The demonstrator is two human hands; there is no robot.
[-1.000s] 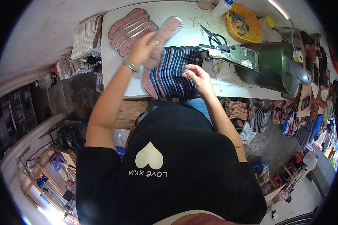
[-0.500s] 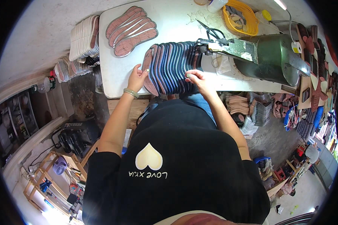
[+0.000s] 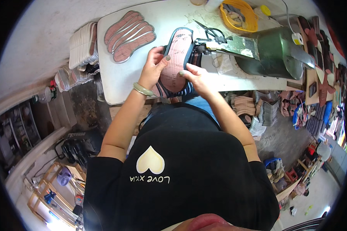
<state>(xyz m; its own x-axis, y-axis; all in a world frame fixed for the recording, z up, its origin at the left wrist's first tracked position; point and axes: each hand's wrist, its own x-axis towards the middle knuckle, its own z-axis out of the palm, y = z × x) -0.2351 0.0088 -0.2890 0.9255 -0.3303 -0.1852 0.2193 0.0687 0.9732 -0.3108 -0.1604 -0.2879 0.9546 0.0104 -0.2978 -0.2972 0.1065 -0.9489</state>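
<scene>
Between my two hands is a shoe insole with a pinkish-brown face and dark edge binding (image 3: 178, 54), lifted above the white table. My left hand (image 3: 153, 70) grips its left edge, thumb on top and fingers partly hidden underneath. At its right edge, my right hand (image 3: 197, 79) pinches it with the thumb on the face. Below the insole lies a packed row of dark-edged insoles (image 3: 187, 91), mostly covered by it and my hands. Just to the right is the arm of a green sewing machine (image 3: 235, 47).
Several insoles (image 3: 131, 36) lie fanned out at the table's far left. Black scissors (image 3: 211, 31) and a yellow basket (image 3: 251, 25) sit behind the machine. Stacked insoles (image 3: 81, 43) stand beyond the table's left edge, with more piles (image 3: 245, 106) below its right side.
Both hands, earlier resting at the ends of the insole row, now hold one insole raised above it. My left hand has moved up and right. The view has shifted slightly.
</scene>
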